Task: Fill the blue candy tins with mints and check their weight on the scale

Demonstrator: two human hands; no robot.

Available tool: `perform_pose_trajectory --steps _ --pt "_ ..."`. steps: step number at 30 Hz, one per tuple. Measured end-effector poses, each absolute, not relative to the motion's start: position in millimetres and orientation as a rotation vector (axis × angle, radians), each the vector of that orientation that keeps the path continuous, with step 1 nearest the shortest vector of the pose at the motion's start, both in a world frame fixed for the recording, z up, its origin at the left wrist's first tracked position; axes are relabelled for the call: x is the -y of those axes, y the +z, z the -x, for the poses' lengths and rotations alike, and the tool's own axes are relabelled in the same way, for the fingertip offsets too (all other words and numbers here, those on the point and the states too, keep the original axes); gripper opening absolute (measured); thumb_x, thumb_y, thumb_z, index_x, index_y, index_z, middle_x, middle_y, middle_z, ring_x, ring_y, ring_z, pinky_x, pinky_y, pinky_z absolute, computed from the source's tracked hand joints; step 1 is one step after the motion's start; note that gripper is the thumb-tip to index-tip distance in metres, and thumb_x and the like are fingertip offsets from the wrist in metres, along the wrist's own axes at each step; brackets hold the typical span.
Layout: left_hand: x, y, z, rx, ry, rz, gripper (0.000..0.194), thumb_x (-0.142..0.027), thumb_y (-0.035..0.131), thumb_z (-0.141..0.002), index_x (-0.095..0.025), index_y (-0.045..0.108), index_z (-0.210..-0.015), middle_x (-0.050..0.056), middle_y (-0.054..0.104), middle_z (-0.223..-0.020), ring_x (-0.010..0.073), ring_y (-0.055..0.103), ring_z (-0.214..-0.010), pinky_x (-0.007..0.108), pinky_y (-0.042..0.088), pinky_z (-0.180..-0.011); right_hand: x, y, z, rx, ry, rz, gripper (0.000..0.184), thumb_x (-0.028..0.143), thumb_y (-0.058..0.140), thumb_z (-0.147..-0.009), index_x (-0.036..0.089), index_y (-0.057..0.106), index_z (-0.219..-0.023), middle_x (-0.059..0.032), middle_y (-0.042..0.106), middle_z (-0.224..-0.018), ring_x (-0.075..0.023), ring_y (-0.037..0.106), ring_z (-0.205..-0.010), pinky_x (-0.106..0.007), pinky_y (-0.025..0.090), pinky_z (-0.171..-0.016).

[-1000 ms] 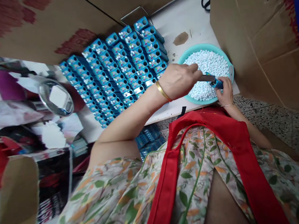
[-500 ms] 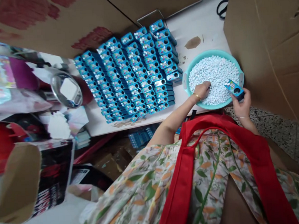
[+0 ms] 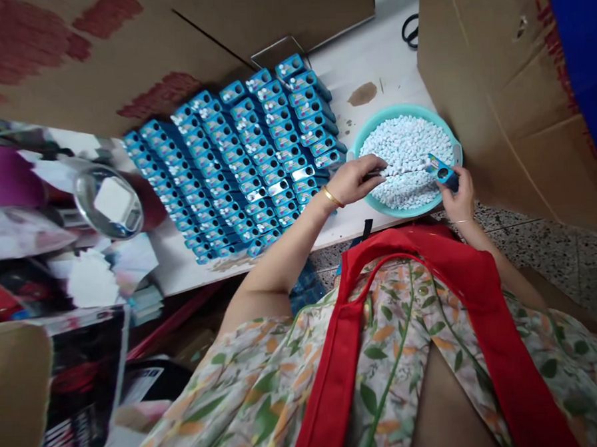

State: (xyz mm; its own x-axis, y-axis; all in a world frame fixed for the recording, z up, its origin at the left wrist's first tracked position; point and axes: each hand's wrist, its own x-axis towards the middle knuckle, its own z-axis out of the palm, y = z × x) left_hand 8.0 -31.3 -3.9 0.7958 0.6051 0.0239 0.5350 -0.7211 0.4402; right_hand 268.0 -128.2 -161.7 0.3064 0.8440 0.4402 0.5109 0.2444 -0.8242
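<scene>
A turquoise basin (image 3: 358,143) full of small white pellets (image 3: 409,137) stands on the white table. My left hand (image 3: 356,179), with a gold bangle at the wrist, is at the basin's left side. Its fingers are bent together over the pellets, and a thin dark edge shows between them; what it is I cannot make out. At the basin's right side my right hand (image 3: 460,198) grips a small blue box (image 3: 442,172), tilted over the pellets. That box has a round dark hole and printing on its face.
Rows of similar blue boxes (image 3: 247,149) stand on the table (image 3: 390,58) to the left. Scissors (image 3: 410,32) lie at the back. Cardboard (image 3: 492,106) rises close on the right. A steel bowl (image 3: 108,201) and papers (image 3: 94,277) clutter the left.
My left hand has drawn back leftward, from amid the pellets to the basin's left rim. A furrow now crosses the pellets. The right hand still holds the box. The view has shifted right.
</scene>
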Motion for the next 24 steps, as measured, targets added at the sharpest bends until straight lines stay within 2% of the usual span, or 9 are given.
perform_pose_trajectory --steps 5,9,15,19,24 --pt "36 44 -33 -0.858 -0.124 -2.758 0.031 -0.035 0.048 -0.096 -0.015 0.06 -0.115 0.01 0.067 -0.109 0.0206 0.065 -0.095 0.031 0.049 -0.08 119 -159 -256 1.442 0.397 1.322 0.038 0.023 0.054 -0.086 0.019 0.053 -0.123 -0.0124 0.06 -0.12 -0.0273 0.057 -0.116 -0.049 0.048 -0.104" --pt "43 68 -55 -0.988 -0.384 -2.789 0.024 -0.031 0.05 -0.094 -0.019 0.063 -0.111 0.007 0.064 -0.107 0.0228 0.065 -0.095 0.034 0.048 -0.08 116 -158 -247 1.472 0.44 1.284 0.04 0.021 0.052 -0.084 0.019 0.053 -0.123 -0.0124 0.06 -0.121 -0.0277 0.056 -0.118 -0.052 0.044 -0.108" --pt "55 52 -65 -1.123 -0.263 -2.714 0.024 -0.033 0.047 -0.098 -0.017 0.064 -0.106 0.008 0.055 -0.099 0.0318 0.06 -0.11 0.047 0.044 -0.093 114 -159 -236 1.458 0.527 1.277 0.037 0.028 0.053 -0.087 0.022 0.052 -0.124 -0.0114 0.059 -0.122 -0.0273 0.054 -0.121 -0.054 0.038 -0.114" --pt "56 60 -51 -1.097 -0.161 -2.699 0.037 -0.048 0.049 -0.098 -0.018 0.063 -0.114 0.008 0.053 -0.11 0.0313 0.059 -0.112 0.049 0.044 -0.096 114 -162 -229 1.425 0.561 1.269 0.036 0.038 0.055 -0.09 0.023 0.05 -0.123 -0.0095 0.06 -0.119 -0.0258 0.056 -0.118 -0.051 0.038 -0.114" --pt "46 58 -24 -0.972 0.051 -2.657 0.082 -0.071 0.066 -0.079 -0.018 0.047 -0.139 0.012 0.05 -0.129 0.031 0.055 -0.119 0.045 0.046 -0.1 115 -153 -212 1.343 0.714 1.151 0.043 0.048 0.062 -0.088 0.023 0.049 -0.121 -0.0078 0.062 -0.115 -0.0229 0.061 -0.108 -0.042 0.051 -0.099"
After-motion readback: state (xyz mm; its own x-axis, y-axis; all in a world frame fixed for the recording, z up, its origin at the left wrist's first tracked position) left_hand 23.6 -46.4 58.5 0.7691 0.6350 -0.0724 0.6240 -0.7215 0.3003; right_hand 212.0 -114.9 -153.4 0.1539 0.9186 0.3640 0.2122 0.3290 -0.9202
